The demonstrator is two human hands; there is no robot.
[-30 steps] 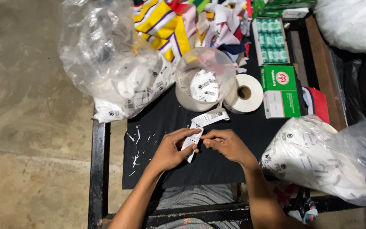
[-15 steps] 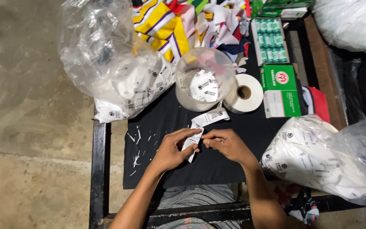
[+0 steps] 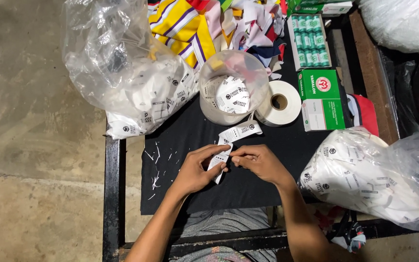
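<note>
**Small tag, loose pinch**

Both hands, left hand (image 3: 195, 170) and right hand (image 3: 258, 162), pinch 1 white paper tag (image 3: 218, 160) over the black cloth (image 3: 248, 189). It might slip sideways from the fingertips (thin paper), landing among thread scraps (image 3: 156, 165) left of the grip.

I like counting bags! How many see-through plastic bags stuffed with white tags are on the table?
2. One plastic bag sits at the far left, the other bag at the near right. More may be hidden outside the picture.
</note>
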